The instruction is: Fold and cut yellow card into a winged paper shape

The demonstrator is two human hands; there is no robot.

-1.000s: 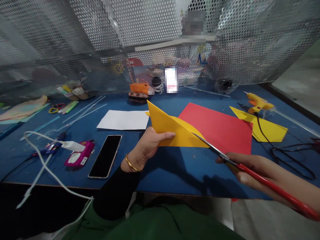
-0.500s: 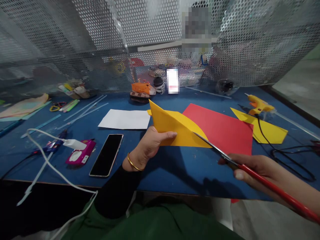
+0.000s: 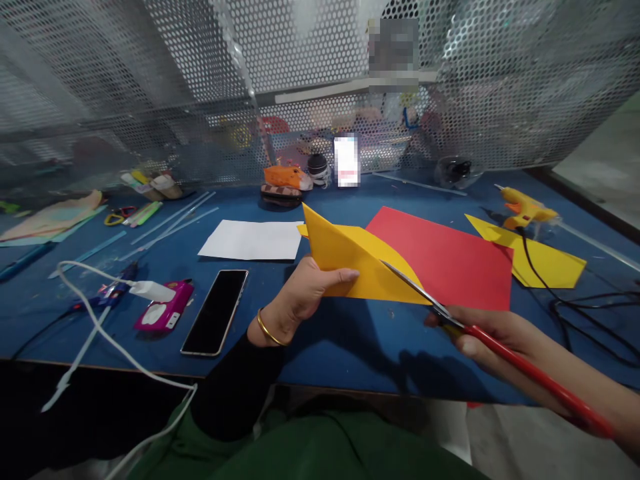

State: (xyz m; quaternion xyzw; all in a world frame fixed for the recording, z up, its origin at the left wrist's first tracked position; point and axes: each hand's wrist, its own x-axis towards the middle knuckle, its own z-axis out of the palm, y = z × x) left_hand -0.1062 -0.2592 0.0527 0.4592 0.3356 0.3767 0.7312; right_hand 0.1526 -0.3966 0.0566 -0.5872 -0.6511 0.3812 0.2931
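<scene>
Blue tabletop (image 3: 165, 260) spreads below; the left hand (image 3: 303, 287) pinches bent golden-yellow paper (image 3: 377, 285); the right hand (image 3: 505, 325), apart, grips red-handled scissors (image 3: 493, 343), 1 blade (image 3: 411, 283) across the paper.

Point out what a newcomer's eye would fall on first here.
Probably the folded orange-yellow sheet at the centre, held in the left hand, with the red-handled scissors in the right hand at its right end. Next, perhaps, the red sheet lying beyond it on the blue table, then the yellow glue gun at the far right.
</scene>
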